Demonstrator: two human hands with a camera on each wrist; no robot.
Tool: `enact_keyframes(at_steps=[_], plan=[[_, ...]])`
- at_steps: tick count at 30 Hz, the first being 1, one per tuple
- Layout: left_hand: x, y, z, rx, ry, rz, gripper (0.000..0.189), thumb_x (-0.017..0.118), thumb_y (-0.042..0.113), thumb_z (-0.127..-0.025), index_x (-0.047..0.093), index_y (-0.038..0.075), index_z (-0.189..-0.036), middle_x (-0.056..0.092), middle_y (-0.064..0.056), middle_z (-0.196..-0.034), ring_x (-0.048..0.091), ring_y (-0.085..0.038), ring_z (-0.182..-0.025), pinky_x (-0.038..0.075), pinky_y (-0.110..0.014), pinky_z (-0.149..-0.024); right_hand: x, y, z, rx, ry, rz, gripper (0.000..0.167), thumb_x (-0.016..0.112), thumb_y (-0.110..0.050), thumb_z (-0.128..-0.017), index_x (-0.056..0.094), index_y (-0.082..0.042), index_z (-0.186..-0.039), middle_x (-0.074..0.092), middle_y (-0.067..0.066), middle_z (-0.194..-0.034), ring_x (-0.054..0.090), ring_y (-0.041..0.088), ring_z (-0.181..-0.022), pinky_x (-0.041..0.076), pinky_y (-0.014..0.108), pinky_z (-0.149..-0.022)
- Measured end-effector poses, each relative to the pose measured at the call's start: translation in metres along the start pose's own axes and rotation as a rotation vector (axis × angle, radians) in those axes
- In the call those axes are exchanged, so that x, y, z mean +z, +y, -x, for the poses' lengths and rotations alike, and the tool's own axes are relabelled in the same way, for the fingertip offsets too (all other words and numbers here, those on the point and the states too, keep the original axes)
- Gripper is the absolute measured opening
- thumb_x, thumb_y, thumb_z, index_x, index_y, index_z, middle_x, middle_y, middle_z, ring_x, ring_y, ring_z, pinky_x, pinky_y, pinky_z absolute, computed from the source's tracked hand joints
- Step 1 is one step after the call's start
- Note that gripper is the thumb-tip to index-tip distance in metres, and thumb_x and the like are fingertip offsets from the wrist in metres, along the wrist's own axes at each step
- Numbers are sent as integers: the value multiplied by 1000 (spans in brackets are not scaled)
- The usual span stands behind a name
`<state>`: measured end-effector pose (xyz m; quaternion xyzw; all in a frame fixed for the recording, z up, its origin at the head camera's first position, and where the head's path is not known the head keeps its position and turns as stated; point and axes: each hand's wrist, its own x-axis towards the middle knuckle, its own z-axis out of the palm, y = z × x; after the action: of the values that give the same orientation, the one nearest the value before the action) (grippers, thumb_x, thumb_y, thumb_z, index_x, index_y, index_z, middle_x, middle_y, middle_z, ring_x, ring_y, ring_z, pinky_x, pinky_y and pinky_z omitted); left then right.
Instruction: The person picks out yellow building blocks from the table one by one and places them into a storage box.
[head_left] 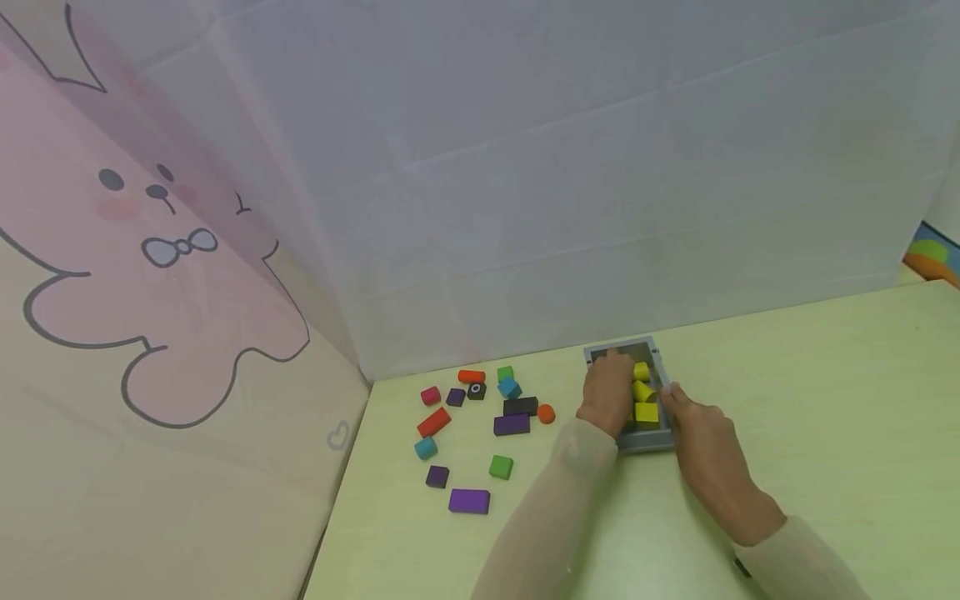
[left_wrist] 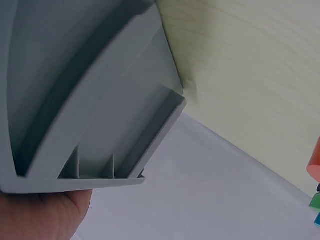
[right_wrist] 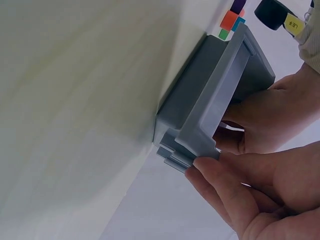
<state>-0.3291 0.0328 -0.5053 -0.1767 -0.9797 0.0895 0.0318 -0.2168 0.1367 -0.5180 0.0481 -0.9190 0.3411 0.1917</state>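
Note:
A grey plastic bin stands on the table, with several yellow blocks inside it. My left hand reaches over the bin's left side and down into it. Its fingertips are hidden within the bin, so whether they hold anything does not show. At the right wall, my right hand grips the rim. In the right wrist view the right fingers pinch the rim at one corner of the bin, close to the left hand. Outer side ribs of the bin fill much of the left wrist view.
Left of the bin lie several loose blocks, among them a purple one, a green cube, a red one and an orange cylinder. A pale cloth hangs behind the table. A rabbit-print cloth hangs at the left.

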Motion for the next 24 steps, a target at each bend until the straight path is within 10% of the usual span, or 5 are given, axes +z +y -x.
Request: enact_keyframes(at_steps=[24], plan=[[5,4,-3,-14,-2,-7,15,80,16,-95,83,24,-108,77,5,-104,73,-10,-92,59,-21,-71,2,1,1,-6,28,-5,33,62,18,-94,68,13,-126,63,37,-129,68,52,-69,54,48,-46]])
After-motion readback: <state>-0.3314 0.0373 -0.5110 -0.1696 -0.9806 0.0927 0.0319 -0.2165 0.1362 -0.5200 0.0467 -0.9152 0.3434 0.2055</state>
